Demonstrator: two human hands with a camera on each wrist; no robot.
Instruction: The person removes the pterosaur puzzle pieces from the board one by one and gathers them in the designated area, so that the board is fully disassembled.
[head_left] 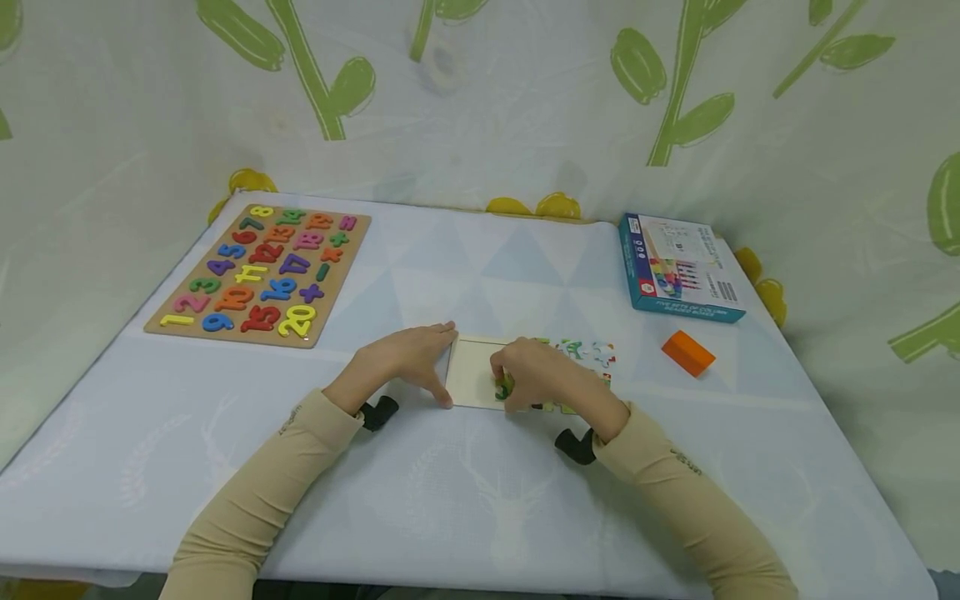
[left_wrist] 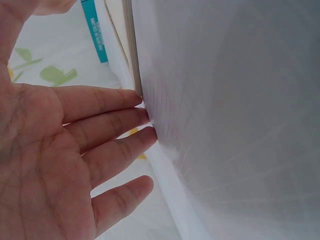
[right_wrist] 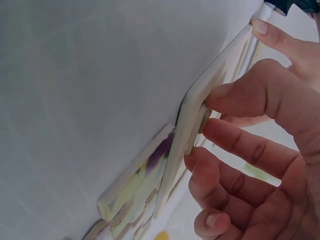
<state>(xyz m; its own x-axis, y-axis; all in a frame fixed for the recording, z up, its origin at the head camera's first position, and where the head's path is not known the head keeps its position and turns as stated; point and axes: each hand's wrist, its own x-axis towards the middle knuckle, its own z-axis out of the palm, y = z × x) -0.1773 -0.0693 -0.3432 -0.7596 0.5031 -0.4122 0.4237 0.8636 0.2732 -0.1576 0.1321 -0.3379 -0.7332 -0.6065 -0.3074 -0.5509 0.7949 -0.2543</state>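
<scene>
A shallow cream wooden puzzle tray (head_left: 471,371) lies flat in the middle of the table. My left hand (head_left: 411,357) is at its left side, the thumb by the near corner and the fingers by the far one. In the left wrist view, straight fingertips (left_wrist: 132,97) meet the tray's edge. My right hand (head_left: 543,373) pinches a small green and yellow puzzle piece (head_left: 503,387) between thumb and fingers, low over the tray. Seen from the right wrist, the piece (right_wrist: 203,120) is edge-on, close against the tray. Colourful puzzle pieces (head_left: 588,353) lie to the right, partly hidden by the right hand.
A brown number board (head_left: 330,287) with coloured numerals lies at the back left. At the back right is a blue and white box (head_left: 686,262). An orange block (head_left: 687,353) sits in front of it. A leaf-patterned curtain (head_left: 510,117) hangs behind the table.
</scene>
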